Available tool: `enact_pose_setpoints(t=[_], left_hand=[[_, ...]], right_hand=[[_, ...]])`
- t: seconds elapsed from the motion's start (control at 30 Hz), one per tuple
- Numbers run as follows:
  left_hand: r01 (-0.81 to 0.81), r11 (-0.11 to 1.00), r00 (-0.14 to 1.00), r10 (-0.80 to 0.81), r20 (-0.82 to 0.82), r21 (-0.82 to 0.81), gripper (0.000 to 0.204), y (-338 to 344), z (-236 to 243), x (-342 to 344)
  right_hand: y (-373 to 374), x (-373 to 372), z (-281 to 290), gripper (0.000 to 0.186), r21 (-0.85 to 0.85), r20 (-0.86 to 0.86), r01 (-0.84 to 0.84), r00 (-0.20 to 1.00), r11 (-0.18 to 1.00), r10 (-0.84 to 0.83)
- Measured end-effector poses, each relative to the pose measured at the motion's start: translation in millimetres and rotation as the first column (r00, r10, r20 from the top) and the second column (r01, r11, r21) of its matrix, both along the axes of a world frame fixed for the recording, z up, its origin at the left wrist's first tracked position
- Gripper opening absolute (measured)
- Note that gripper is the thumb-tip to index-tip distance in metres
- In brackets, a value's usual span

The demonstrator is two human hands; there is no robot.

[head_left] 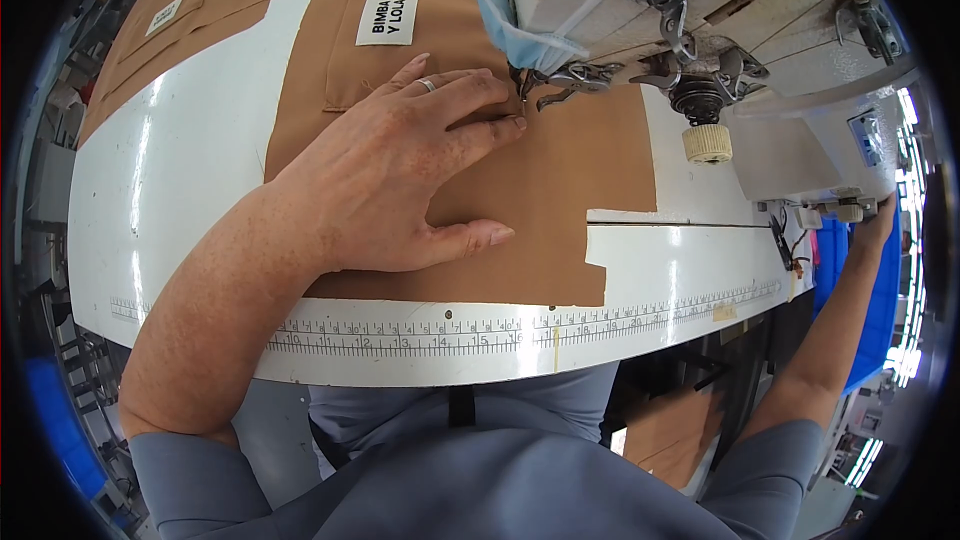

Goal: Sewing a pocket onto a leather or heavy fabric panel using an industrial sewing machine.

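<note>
"One glossy white worktop [680, 260] carries your flat, smooth brown fabric panel [545, 240] with notched edges. What could spoil it?"

"Uneven pressure from your left hand [375, 165], its fingers spread and released on top, might pucker it. Your right hand [885, 208] is mostly hidden; you can't tell its grip."

"Smaller risks?"

"Your left fingers lie near the curved metal presser foot [562, 92]; drifting could catch them."

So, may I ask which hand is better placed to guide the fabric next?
Probably the left hand: it lies palm-down on the brown fabric; the right hand is off the fabric, mostly hidden beside the sewing machine.
</note>
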State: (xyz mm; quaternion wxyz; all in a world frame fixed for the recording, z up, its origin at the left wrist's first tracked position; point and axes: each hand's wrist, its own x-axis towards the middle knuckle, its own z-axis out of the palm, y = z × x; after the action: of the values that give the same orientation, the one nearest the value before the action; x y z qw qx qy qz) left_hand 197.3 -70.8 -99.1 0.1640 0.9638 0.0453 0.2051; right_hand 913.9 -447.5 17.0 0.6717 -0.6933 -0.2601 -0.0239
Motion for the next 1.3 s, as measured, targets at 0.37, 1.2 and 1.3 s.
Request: enact_pose_setpoints(t=[0.37, 1.2, 1.3], left_hand=[[-0.026, 1.000, 0.998, 0.025, -0.058, -0.014, 0.072, -2.4, 5.9, -1.2], [-0.038, 0.999, 0.994, 0.036, -0.104, -0.025, 0.081, -1.9, 8.9, -3.4], [-0.029, 0.999, 0.994, 0.025, -0.105, -0.037, 0.081, -2.3, 9.8, -1.2]], right_hand=[[28.3, -64.9, -33.3, 0.055, 0.169, 0.020, 0.017, 1.000, 0.986, -0.021], [223.5, -478.1, -84.3, 0.021, -0.638, 0.517, -0.415, 0.394, 0.649, 0.760], [246.0, -478.4, -96.6, 0.023, -0.673, 0.474, -0.395, 0.418, 0.625, 0.775]])
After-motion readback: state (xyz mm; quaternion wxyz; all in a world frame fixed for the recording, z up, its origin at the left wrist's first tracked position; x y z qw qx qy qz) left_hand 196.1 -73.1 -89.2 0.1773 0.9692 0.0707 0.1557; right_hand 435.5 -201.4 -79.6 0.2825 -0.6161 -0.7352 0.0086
